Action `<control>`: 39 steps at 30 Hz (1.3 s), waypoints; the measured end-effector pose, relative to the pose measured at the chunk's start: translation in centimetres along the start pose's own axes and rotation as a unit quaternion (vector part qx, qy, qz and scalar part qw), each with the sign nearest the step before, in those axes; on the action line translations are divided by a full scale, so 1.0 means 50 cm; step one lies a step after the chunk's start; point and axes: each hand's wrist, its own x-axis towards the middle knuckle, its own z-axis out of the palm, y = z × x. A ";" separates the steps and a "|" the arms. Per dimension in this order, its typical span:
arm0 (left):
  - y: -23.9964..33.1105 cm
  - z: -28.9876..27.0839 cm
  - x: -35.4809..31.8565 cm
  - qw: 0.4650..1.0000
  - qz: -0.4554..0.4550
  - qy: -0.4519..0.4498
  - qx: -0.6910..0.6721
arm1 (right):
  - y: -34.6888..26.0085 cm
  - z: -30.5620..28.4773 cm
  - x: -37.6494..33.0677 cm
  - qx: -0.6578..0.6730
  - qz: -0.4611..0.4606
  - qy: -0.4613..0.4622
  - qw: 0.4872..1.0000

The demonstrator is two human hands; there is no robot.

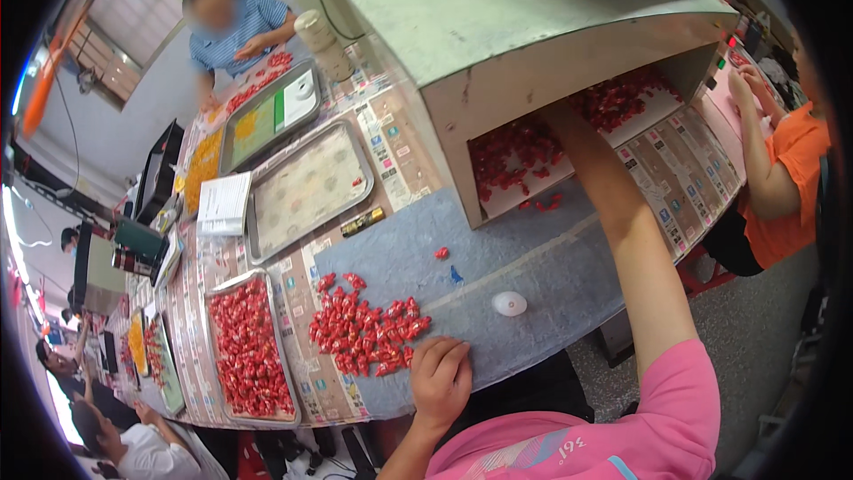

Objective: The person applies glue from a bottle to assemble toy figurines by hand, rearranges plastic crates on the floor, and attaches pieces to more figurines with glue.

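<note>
My left hand (pixel 440 380) rests on the grey table top (pixel 533 258) near its front edge, fingers curled down beside a loose pile of red wrapped candies (pixel 366 329). It holds nothing that I can see. My right arm (pixel 622 222) stretches far forward into the opening of a pale box-shaped hood (pixel 498 27). Inside the hood lie many more red candies (pixel 524 156). My right hand is hidden among them under the hood's roof.
A steel tray full of red candies (pixel 244 351) stands left of the pile. A nearly empty tray (pixel 306 187) and a papered tray (pixel 271 116) lie further back. A small white disc (pixel 509 304) sits on the table. Other people work at the far end (pixel 235 22), right (pixel 782 169) and left.
</note>
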 end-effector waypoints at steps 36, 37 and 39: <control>-0.027 -0.018 0.035 0.998 0.010 -0.041 0.042 | -0.381 -0.387 -0.149 0.174 0.140 -0.197 0.955; -0.035 -0.024 0.046 0.996 0.023 -0.044 0.069 | -0.387 -0.385 -0.162 0.131 0.114 -0.195 0.965; -0.055 -0.037 0.058 0.993 0.034 -0.043 0.104 | -0.400 -0.387 -0.166 0.090 0.088 -0.192 0.973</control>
